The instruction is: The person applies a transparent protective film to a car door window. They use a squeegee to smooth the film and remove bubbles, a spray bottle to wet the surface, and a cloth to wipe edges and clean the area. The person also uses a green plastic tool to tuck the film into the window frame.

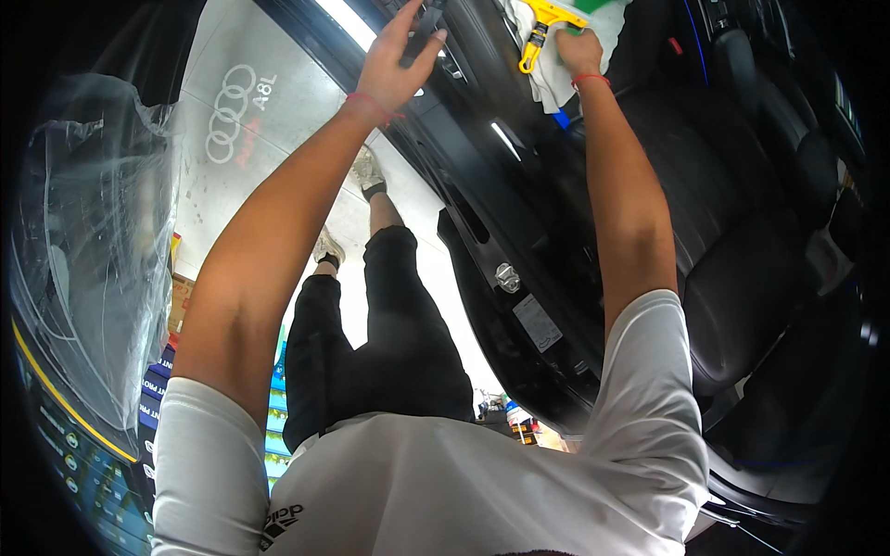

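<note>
Head view. A yellow-handled blade tool (535, 39) is lying near the top edge, over a crumpled white cloth (554, 85) inside the black car interior. The right hand (582, 53) is sitting just to its right, so it is clearly the nearer one. The left hand (394, 69) is standing well apart, off to the left, beside black car trim (464, 116).

Axis: the handle is running lengthwise toward the wearer, its free end pointing down and slightly left. The blade is lying crosswise at the far end, sloping down toward the right hand. Judgement: the relation that counts is this sideways one, blade end facing the right grip, handle end angling away from it.

Grip, right: fingers are curling inward over the cloth, close by the blade end; cannot tell whether they are closing on anything. A green piece (590, 5) is showing beyond the blade.

Grip, left: thumb and fingers are spreading apart, with something dark showing between them; cannot tell whether it is being held or is part of the trim.
</note>
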Demonstrator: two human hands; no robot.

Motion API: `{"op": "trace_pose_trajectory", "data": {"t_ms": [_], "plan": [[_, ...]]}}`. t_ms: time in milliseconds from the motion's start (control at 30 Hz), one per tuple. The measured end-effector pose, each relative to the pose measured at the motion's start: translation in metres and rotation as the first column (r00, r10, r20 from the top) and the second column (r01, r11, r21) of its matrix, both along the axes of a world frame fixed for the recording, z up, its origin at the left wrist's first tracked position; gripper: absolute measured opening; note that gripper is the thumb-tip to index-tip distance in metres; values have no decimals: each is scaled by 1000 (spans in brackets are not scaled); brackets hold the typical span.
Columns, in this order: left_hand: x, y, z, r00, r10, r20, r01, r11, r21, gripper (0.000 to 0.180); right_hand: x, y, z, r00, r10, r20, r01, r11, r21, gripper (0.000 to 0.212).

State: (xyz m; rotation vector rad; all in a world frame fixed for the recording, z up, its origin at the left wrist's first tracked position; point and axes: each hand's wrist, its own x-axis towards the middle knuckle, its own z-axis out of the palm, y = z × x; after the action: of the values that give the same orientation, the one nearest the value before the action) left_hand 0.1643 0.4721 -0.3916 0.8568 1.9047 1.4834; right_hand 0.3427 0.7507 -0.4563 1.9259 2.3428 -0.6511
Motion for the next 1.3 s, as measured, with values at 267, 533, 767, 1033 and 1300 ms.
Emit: {"op": "trace_pose_trajectory", "data": {"t_ms": [267, 533, 767, 1033, 1300], "plan": [[3, -13, -20, 902, -197, -384, 49, 930, -363, 80, 41, 20, 49, 919, -245, -309, 328, 909, 257, 55], [26, -93, 7, 965, -129, -227, -19, 832, -555, 72, 41, 6, 126, 908, -75, -413, 264, 867, 423, 47], [69, -208, 14, 997, 6, -83, -52, 825, -563, 77, 64, -36, 219, 718, -90, -690, 587, 610, 532, 46], [82, -289, 62, 965, 82, 248, 75, 824, -562, 72, 79, -201, 364, 404, -92, -910, 699, 673, 242, 20], [96, -271, 225, 450, -274, 850, 222, 956, 191, 76, 125, -400, 449, 431, -115, -895, 356, 933, 51, 7]]}}
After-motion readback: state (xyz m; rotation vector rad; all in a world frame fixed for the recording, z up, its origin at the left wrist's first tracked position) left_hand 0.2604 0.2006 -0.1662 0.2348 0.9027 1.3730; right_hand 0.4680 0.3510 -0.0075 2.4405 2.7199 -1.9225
